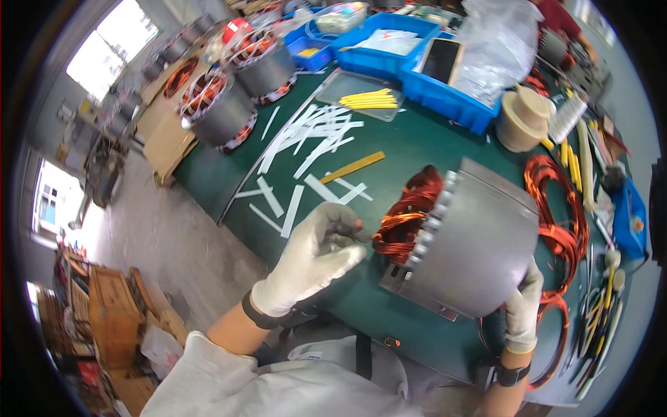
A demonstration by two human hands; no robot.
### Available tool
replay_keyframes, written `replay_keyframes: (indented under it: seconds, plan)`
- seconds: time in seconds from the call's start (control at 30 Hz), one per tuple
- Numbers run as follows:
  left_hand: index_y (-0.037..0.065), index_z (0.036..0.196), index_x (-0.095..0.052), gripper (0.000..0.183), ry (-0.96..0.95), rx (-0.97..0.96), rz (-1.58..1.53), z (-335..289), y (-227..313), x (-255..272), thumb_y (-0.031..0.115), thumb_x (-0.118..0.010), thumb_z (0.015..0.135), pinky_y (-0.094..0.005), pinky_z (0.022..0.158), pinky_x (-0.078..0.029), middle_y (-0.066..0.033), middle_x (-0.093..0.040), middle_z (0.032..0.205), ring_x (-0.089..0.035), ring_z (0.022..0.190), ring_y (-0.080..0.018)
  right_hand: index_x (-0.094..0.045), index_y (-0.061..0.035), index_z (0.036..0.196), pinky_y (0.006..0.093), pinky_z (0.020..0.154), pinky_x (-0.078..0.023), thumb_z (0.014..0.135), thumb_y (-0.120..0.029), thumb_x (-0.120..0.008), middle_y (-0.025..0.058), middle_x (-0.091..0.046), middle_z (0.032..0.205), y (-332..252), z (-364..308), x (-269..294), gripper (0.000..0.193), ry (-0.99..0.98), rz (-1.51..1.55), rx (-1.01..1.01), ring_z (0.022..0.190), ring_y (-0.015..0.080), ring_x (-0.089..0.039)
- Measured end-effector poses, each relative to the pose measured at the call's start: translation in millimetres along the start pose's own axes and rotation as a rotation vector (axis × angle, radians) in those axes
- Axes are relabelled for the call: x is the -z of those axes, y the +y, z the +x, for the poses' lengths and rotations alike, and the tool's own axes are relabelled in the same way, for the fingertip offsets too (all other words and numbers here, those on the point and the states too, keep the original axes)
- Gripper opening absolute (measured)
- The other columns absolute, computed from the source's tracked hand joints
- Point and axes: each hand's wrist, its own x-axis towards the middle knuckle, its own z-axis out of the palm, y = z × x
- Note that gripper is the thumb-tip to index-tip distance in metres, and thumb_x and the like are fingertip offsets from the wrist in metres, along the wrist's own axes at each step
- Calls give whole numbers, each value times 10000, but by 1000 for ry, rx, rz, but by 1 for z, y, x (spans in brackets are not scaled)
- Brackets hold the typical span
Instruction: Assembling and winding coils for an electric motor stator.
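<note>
A grey cylindrical motor stator (479, 240) lies on its side on the green tabletop in front of me. Bundles of orange-red copper wire (410, 215) stick out of its left end, beside a row of white slot liners (427, 226). My right hand (524, 306), in a white glove, grips the stator's right end; its fingertips are hidden behind the rim. Just left of the copper wire, my gloved left hand (313, 257) is curled, thumb close to the fingertips. Whatever is pinched there, if anything, is too small to make out.
White paper strips (306, 142) and a yellow-brown flat strip (354, 167) are scattered beyond my left hand. Two wound stators (219, 111) stand at the far left. Blue bins (451, 94) line the back. Looped copper coils (563, 208) and several tools (601, 320) lie at right.
</note>
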Motion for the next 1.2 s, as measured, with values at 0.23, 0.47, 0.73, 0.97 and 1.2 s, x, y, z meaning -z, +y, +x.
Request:
replay_keyframes:
  seconds: [0.23,0.47,0.73,0.97,1.2]
  plan:
    - [2,1164,-553,375,-87,-10,85,-6,-11,9,69,-721,835,-184,578,-437,-42,-615,970,-546,737,-46,-599,18,1119,266,823,-459,831,-128,-683,40,-648,1024,37,-6,15,334,117,90,-33,899,116,-569]
    - [69,1216,-577,415,-59,-511,526,3,-18,4,30,-647,809,-260,661,-478,-79,-585,950,-594,763,-130,-356,8,1402,325,979,-433,941,-217,-605,115,-486,1331,80,-14,46,570,212,166,-32,1160,185,-505]
    - [26,1221,-441,435,-140,-398,347,7,-6,1,-47,-512,798,-289,664,-476,-72,-555,1048,-555,745,-123,-627,1,1027,232,711,-472,836,-111,-666,12,-652,919,18,-5,0,224,143,174,30,791,83,-586]
    - [25,1283,-473,499,-86,-267,400,1,12,20,57,-566,795,-286,828,-474,-97,-570,1146,-553,940,-173,-628,6,1025,199,609,-436,824,-99,-673,-6,-646,858,5,-2,-4,232,100,118,14,697,46,-551]
    - [9,1374,-416,574,-352,-401,505,10,11,18,93,-530,818,-309,843,-466,-102,-535,1147,-538,938,-180,-625,2,1013,191,558,-423,818,-77,-673,-3,-642,854,3,-7,-5,216,103,155,-4,677,38,-544]
